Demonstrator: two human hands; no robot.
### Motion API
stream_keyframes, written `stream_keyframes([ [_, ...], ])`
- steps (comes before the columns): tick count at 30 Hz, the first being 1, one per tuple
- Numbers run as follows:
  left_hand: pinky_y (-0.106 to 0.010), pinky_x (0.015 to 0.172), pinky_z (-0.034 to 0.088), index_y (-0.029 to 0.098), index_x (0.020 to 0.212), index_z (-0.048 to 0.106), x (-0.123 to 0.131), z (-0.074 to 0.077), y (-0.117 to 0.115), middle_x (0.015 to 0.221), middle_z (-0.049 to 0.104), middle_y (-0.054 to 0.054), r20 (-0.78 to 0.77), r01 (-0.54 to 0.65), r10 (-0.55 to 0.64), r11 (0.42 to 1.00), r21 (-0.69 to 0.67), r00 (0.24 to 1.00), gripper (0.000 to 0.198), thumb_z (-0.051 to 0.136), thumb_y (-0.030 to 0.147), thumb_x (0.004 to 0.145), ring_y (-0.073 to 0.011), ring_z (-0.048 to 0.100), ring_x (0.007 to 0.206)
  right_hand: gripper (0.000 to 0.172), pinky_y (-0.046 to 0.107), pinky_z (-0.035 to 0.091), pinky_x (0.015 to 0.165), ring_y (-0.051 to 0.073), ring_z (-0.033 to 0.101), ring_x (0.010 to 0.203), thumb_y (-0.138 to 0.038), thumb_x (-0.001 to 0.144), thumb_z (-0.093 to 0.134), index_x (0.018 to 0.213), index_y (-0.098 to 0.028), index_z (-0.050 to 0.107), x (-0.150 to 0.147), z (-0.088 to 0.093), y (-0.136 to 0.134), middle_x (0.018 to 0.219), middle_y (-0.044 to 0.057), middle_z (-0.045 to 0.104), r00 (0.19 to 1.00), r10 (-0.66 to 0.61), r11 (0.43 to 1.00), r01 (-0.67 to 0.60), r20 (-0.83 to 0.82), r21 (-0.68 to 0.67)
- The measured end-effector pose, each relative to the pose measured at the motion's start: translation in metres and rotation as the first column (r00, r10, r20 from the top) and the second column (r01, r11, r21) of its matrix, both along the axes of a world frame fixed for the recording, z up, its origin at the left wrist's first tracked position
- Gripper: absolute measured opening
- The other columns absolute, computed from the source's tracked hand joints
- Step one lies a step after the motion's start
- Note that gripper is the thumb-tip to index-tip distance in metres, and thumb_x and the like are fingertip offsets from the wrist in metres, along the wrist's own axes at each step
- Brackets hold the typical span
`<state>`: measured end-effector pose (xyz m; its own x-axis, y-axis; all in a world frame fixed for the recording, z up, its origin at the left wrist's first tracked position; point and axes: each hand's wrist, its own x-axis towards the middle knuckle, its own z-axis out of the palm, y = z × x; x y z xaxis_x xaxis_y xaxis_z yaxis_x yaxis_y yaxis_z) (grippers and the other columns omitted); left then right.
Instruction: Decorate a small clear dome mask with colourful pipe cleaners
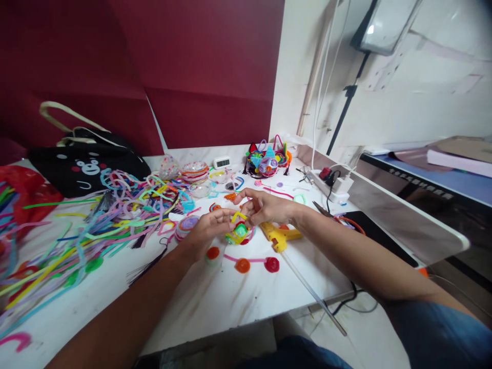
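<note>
In the middle of the table, both my hands are at a small round pipe-cleaner ornament [239, 234] in green, yellow and red. My left hand [209, 228] is closed on its left side, fingertips at the yellow pipe cleaner [240, 217] on top. From the right, my right hand [265, 206] pinches at that same yellow piece, with the fingertips partly hidden. Under my right wrist lies a yellow glue gun [277, 237], a long glue stick [313, 287] sticking out of it. Nearer me are an orange coil [242, 265] and a red coil [272, 264].
A tangle of pipe cleaners [80, 241] covers the left side, before a black bag [88, 164]. Finished ornaments [267, 161] and a small digital clock [222, 162] stand at the back. To the right are a power strip [330, 187], pliers [323, 209] and a black mat [378, 238].
</note>
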<state>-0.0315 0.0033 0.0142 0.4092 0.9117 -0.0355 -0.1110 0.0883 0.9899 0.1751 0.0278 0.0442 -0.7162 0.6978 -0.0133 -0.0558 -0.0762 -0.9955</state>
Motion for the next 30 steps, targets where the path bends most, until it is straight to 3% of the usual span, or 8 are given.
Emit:
stream_keyframes([
  [4,-0.034,0.072,0.047,0.016,0.098,0.069,-0.0031,0.0006,0.0016,0.085,0.071,-0.007,-0.043,0.012,-0.011,1.0,0.011,0.999,0.036,0.078,0.027,0.065,-0.0215,0.065,0.077,0.057,0.02,0.052,0.058,0.009,0.062,0.057,0.0,0.057,0.068,0.106,-0.021,0.047,-0.002,0.0027,0.0005,0.071,-0.008,0.066,1.0,-0.004,1.0,0.004,0.023,0.025],
  [12,-0.029,0.068,0.045,0.017,0.097,0.061,-0.0007,0.0013,0.0003,0.083,0.067,-0.003,0.101,0.008,-0.007,1.0,-0.008,0.995,0.039,0.079,0.02,0.062,-0.0168,0.063,0.074,0.053,0.022,0.051,0.059,0.01,0.063,0.059,-0.002,0.055,0.069,0.099,-0.02,0.045,-0.0057,0.0056,0.0003,0.07,-0.007,0.065,0.996,-0.054,0.997,0.05,0.072,0.056],
  [17,-0.026,0.062,0.044,0.018,0.101,0.058,-0.001,0.002,-0.0004,0.07,0.058,0.004,0.121,-0.028,0.029,1.0,-0.008,0.992,0.044,0.079,0.017,0.062,-0.0123,0.058,0.064,0.04,0.022,0.048,0.06,0.01,0.059,0.062,-0.009,0.057,0.073,0.09,-0.018,0.052,-0.0069,0.0048,-0.0007,0.071,-0.005,0.061,0.99,-0.113,0.974,0.093,0.087,0.205],
  [20,-0.023,0.059,0.043,0.019,0.101,0.057,-0.0006,0.0034,-0.0003,0.067,0.054,0.006,0.14,-0.061,0.061,0.998,-0.005,0.988,0.045,0.079,0.015,0.062,-0.0095,0.055,0.06,0.024,0.023,0.047,0.061,0.011,0.057,0.066,-0.017,0.063,0.071,0.083,-0.016,0.057,-0.0068,0.0061,-0.0031,0.073,-0.002,0.06,0.979,-0.163,0.935,0.112,0.126,0.336],
  [23,-0.024,0.061,0.044,0.019,0.101,0.056,0.0001,0.0042,0.0003,0.077,0.059,0.003,0.141,-0.083,0.081,0.997,0.009,0.987,0.046,0.079,0.014,0.062,-0.0115,0.059,0.067,0.013,0.024,0.047,0.064,0.012,0.057,0.072,-0.018,0.069,0.067,0.081,-0.015,0.063,-0.0065,0.0077,-0.0061,0.08,0.001,0.061,0.957,-0.24,0.857,0.131,0.162,0.498],
  [26,-0.025,0.063,0.044,0.02,0.103,0.055,0.0004,0.0033,0.0014,0.087,0.062,0.0,0.127,-0.099,0.097,0.995,0.016,0.987,0.047,0.078,0.015,0.062,-0.0138,0.062,0.074,0.011,0.025,0.048,0.07,0.013,0.058,0.078,-0.013,0.071,0.064,0.081,-0.017,0.067,-0.0065,0.0075,-0.0082,0.087,0.002,0.063,0.939,-0.297,0.771,0.129,0.173,0.624],
  [30,-0.025,0.064,0.045,0.021,0.103,0.055,0.0002,0.0009,0.0032,0.084,0.06,0.002,0.128,-0.106,0.103,0.994,0.016,0.986,0.047,0.078,0.015,0.062,-0.0141,0.061,0.076,0.013,0.027,0.049,0.075,0.015,0.059,0.081,-0.012,0.074,0.061,0.082,-0.017,0.069,-0.0066,0.006,-0.0091,0.089,0.003,0.063,0.932,-0.318,0.72,0.119,0.173,0.683],
])
